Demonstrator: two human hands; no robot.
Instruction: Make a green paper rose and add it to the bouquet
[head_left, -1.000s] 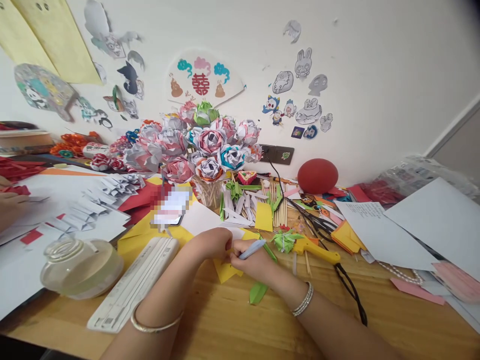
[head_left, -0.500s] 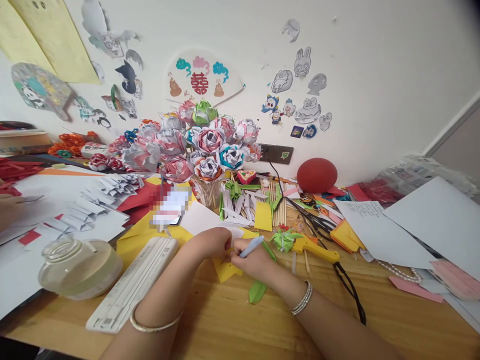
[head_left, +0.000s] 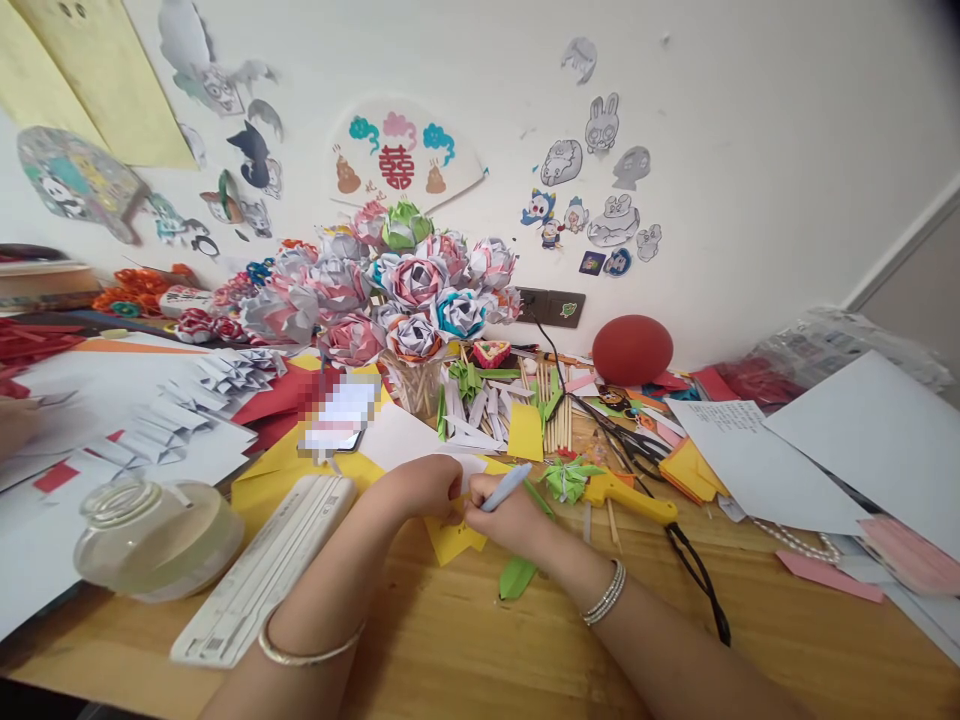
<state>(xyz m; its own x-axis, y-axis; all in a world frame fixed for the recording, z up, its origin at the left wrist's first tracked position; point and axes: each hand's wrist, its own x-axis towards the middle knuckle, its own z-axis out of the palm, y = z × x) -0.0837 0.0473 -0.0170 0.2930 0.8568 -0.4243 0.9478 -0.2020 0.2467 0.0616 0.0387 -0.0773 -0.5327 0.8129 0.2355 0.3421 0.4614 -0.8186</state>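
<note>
In my right hand (head_left: 510, 515) is a light blue pen (head_left: 508, 486), its upper end slanting up to the right. The pen's tip is hidden behind my fingers, over a yellow paper piece (head_left: 454, 542) with pointed edges and small dark marks. My left hand (head_left: 429, 484) is closed, its curled fingertips at that piece's upper edge, close beside my right fingers. A white paper sheet (head_left: 409, 437) lies just beyond my hands. A green paper leaf (head_left: 517, 577) lies under my right wrist, and a crumpled green paper flower (head_left: 566, 480) sits to its right.
Left of my arm are a long white case (head_left: 262, 570) and a glass jar (head_left: 157, 540) of cloudy liquid. A yellow glue gun (head_left: 630, 497) with a black cord lies right. Behind stand paper flowers (head_left: 420, 280) and a red balloon (head_left: 632, 350). Another person's hand (head_left: 16, 425) shows far left.
The pen and my right hand have shifted very slightly right and up. My left hand stays at the yellow paper. The whole view has drifted a little.
</note>
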